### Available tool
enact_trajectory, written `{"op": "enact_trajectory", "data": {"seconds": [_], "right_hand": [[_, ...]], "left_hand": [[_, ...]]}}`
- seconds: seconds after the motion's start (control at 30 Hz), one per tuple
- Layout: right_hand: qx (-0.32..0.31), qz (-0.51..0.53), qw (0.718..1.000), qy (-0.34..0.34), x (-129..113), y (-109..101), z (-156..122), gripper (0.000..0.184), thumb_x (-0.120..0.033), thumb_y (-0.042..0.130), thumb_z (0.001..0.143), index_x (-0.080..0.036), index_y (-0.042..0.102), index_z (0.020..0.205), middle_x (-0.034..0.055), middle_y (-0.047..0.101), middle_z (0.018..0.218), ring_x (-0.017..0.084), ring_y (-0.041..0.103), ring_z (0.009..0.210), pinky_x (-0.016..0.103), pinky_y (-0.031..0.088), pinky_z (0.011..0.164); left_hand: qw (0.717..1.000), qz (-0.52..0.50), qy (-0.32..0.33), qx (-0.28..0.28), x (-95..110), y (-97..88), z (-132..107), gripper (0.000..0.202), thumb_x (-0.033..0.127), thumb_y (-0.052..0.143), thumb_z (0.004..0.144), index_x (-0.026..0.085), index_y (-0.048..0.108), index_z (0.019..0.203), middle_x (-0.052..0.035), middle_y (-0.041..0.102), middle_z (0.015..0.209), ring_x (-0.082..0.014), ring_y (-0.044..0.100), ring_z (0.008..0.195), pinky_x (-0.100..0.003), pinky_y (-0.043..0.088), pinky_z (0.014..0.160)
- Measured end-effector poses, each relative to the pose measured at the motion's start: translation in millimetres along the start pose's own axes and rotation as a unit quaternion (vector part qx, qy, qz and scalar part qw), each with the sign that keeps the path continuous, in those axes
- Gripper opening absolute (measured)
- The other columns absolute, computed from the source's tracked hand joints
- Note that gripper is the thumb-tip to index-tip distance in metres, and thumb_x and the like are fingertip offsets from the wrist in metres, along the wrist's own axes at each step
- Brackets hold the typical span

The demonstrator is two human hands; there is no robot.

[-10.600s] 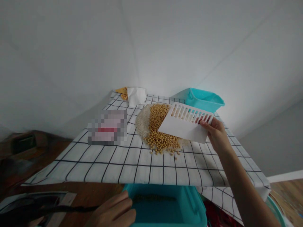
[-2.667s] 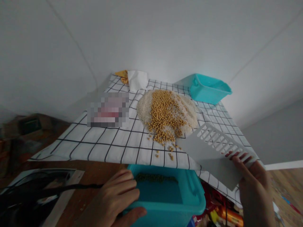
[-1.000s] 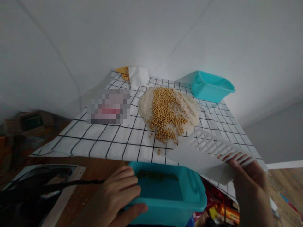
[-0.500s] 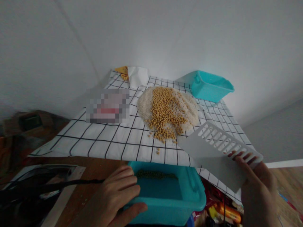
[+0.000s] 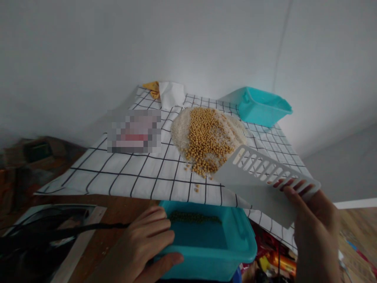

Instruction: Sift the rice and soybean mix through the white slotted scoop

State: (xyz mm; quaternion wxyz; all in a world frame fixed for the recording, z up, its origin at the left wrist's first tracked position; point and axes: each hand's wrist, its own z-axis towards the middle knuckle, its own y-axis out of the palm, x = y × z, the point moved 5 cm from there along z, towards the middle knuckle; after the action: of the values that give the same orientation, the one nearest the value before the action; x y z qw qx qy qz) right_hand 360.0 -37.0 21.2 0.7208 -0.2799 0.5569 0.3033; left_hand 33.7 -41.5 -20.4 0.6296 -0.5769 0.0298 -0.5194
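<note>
A flat white plastic scraper with a slotted upper edge (image 5: 259, 184) is gripped at its slotted end by the fingers of the right hand (image 5: 316, 224), its lower corner held just beside the near edge of a mound of yellow soybeans and white rice (image 5: 207, 137) on a black-and-white checked tablecloth (image 5: 132, 173). A turquoise plastic tub (image 5: 212, 247), with some beans inside, is held below the table's near edge by the left hand (image 5: 144, 247), clasped over its rim. A second turquoise tub (image 5: 262, 106) is seen at the far corner.

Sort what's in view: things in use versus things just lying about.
In use: right hand, slotted white scraper, heap of soybeans and rice, left hand, near teal tub.
Lying about: far teal tub, white tissue, yellow scrap, black cable.
</note>
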Motion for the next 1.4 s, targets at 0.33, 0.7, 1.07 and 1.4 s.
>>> {"op": "enact_trajectory", "data": {"seconds": [0.33, 0.7, 1.07, 1.4], "right_hand": [[-0.052, -0.061, 0.997, 0.004, -14, 12, -10, 0.023, -0.035, 0.080, 0.074, -0.021, 0.072, 0.089, 0.0050, 0.075, 0.087, 0.022, 0.071, 0.081, 0.034, 0.054, 0.073], [-0.055, -0.013, 0.998, -0.011, -2, 20, -13, 0.017, -0.032, 0.077, 0.077, -0.019, 0.069, 0.085, 0.0050, 0.074, 0.087, 0.021, 0.069, 0.083, 0.034, 0.051, 0.079], [-0.055, 0.006, 0.998, 0.009, 4, 30, -20, 0.017, -0.034, 0.073, 0.079, -0.019, 0.067, 0.082, 0.0034, 0.070, 0.084, 0.021, 0.066, 0.083, 0.033, 0.049, 0.080], [-0.116, 0.011, 0.993, 0.021, 10, 47, -12, 0.020, -0.036, 0.077, 0.077, -0.020, 0.073, 0.087, 0.0053, 0.076, 0.086, 0.020, 0.070, 0.078, 0.028, 0.052, 0.068]], "left_hand": [[1.000, -0.003, 0.009, 0.004, 1, -0.6, 1, 0.032, 0.035, 0.053, 0.099, 0.021, 0.055, 0.071, 0.0020, 0.059, 0.068, -0.0172, 0.057, 0.072, -0.032, 0.046, 0.079], [1.000, 0.011, 0.012, 0.013, 3, -4.0, 3, 0.034, 0.038, 0.052, 0.100, 0.021, 0.057, 0.071, 0.0018, 0.061, 0.068, -0.0167, 0.058, 0.070, -0.031, 0.049, 0.082], [1.000, 0.011, 0.014, 0.015, 3, -4.4, 4, 0.033, 0.035, 0.054, 0.099, 0.021, 0.055, 0.069, 0.0031, 0.059, 0.067, -0.0159, 0.059, 0.070, -0.032, 0.046, 0.088], [1.000, -0.001, 0.011, 0.014, 1, -1.7, 2, 0.033, 0.036, 0.054, 0.099, 0.020, 0.054, 0.069, 0.0027, 0.057, 0.067, -0.0161, 0.056, 0.070, -0.031, 0.046, 0.082]]}}
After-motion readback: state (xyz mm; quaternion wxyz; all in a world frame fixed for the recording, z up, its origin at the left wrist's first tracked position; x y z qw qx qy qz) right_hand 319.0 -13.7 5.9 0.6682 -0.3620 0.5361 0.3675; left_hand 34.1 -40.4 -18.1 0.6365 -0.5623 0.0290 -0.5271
